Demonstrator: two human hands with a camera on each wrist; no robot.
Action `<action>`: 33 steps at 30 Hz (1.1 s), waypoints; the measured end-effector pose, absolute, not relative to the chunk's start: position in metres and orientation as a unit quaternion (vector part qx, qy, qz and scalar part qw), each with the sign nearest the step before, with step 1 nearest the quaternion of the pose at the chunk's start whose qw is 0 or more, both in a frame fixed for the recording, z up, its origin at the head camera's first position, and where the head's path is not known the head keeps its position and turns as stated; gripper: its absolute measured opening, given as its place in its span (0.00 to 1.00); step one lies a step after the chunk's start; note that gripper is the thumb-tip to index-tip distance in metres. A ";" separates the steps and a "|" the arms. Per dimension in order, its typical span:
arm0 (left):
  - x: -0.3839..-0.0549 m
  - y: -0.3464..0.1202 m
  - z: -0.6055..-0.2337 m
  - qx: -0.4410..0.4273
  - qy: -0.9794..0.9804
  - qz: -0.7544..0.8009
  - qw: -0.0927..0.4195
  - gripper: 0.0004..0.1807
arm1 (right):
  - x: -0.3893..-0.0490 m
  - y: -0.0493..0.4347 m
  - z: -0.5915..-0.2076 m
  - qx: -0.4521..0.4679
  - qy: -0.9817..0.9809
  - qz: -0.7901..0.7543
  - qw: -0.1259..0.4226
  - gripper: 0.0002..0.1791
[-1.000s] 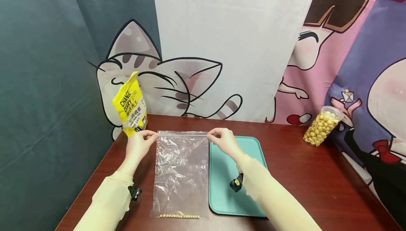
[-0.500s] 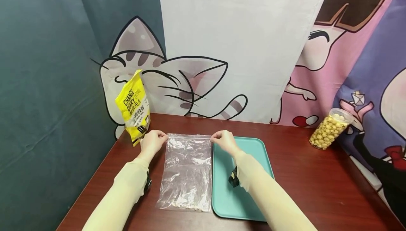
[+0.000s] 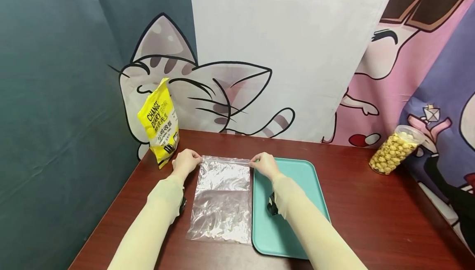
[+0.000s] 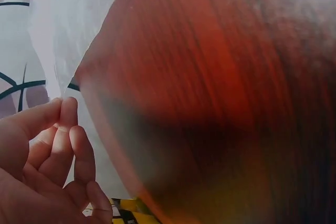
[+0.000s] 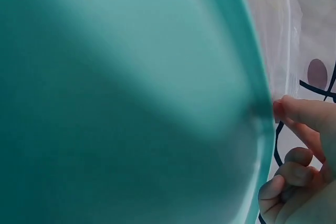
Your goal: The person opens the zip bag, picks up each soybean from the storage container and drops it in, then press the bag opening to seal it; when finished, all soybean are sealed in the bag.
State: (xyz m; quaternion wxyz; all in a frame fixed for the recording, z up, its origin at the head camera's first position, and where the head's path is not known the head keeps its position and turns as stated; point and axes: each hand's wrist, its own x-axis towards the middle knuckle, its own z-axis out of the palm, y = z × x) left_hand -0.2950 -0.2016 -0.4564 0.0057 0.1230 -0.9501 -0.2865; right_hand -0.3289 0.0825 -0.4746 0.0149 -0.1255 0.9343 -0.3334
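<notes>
A clear zip-top plastic bag stretches between both hands, its zip edge away from the person. At its top left corner the left hand pinches the plastic between thumb and forefinger, as the left wrist view confirms with the bag's edge at the fingertips. The right hand pinches the top right corner, where the zip strip shows in the right wrist view. Small pale round pieces lie loosely along the bag's bottom, blurred by glare on the plastic.
Right of the bag, partly under the right forearm, lies a teal tray. A yellow snack bag stands at the back left. Toward the back right, a clear jar of popcorn-like pieces leans in view. Printed cloth hangs behind the table.
Both hands still pinch the bag's corners. The left hand has come closer to the right. The pale pieces, earlier in a neat row along the bottom edge, have spread out. The head view has shifted.
</notes>
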 end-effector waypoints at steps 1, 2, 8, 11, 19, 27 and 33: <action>-0.295 -0.202 -0.457 0.125 -0.949 -0.288 0.000 0.09 | -0.328 0.082 -0.475 -0.126 0.936 -0.329 0.016 0.05; -0.295 -0.203 -0.458 0.127 -0.949 -0.289 -0.006 0.09 | -0.327 0.081 -0.475 -0.126 0.937 -0.324 0.016 0.04; -0.294 -0.202 -0.465 0.146 -0.945 -0.292 -0.034 0.10 | -0.323 0.077 -0.479 -0.123 0.946 -0.300 0.028 0.04; -0.293 -0.201 -0.467 0.155 -0.946 -0.283 -0.034 0.10 | -0.322 0.074 -0.482 -0.131 0.952 -0.276 0.027 0.05; -0.299 -0.194 -0.467 0.126 -0.970 -0.209 -0.011 0.09 | -0.322 0.070 -0.484 -0.163 0.969 -0.186 -0.015 0.06; -0.296 -0.198 -0.469 0.129 -0.967 -0.219 -0.003 0.10 | -0.315 0.076 -0.476 -0.165 0.947 -0.271 -0.044 0.10; -0.282 -0.207 -0.451 0.093 -0.966 -0.242 0.023 0.14 | -0.303 0.100 -0.449 -0.145 0.913 -0.367 -0.100 0.11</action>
